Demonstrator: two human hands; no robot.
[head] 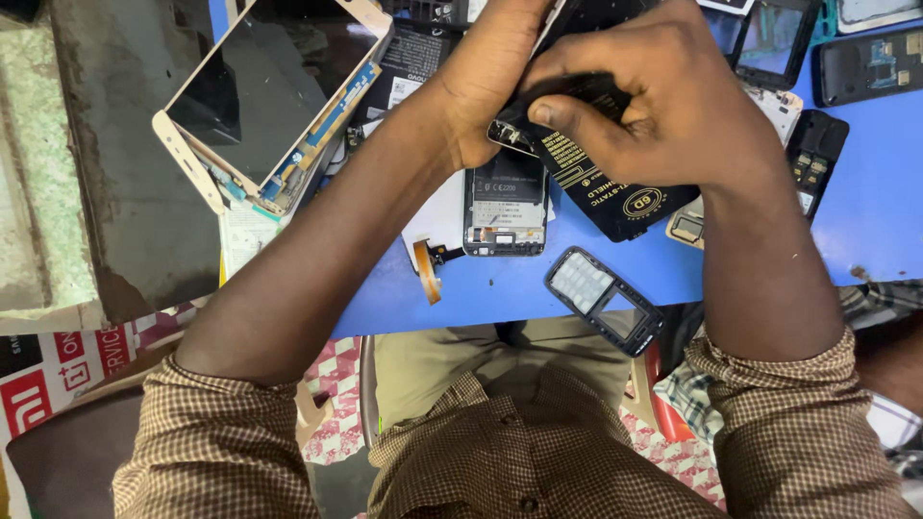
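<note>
Both my hands are clasped around a small black phone part (527, 130) above the blue work mat (865, 202). My left hand (486, 82) grips it from the left side. My right hand (663, 96) wraps over it from the right, thumb pressing on its dark surface; most of the part is hidden by my fingers. Directly beneath my hands lie an opened phone body (506, 207) with its circuit board showing and a black anti-static bag (611, 187).
A white-framed tablet screen (264, 96) with an exposed flex strip lies at the upper left on a grey slab. A black keypad phone frame (606, 300) sits at the mat's near edge. Several opened phones and back covers (870, 62) lie at the top right.
</note>
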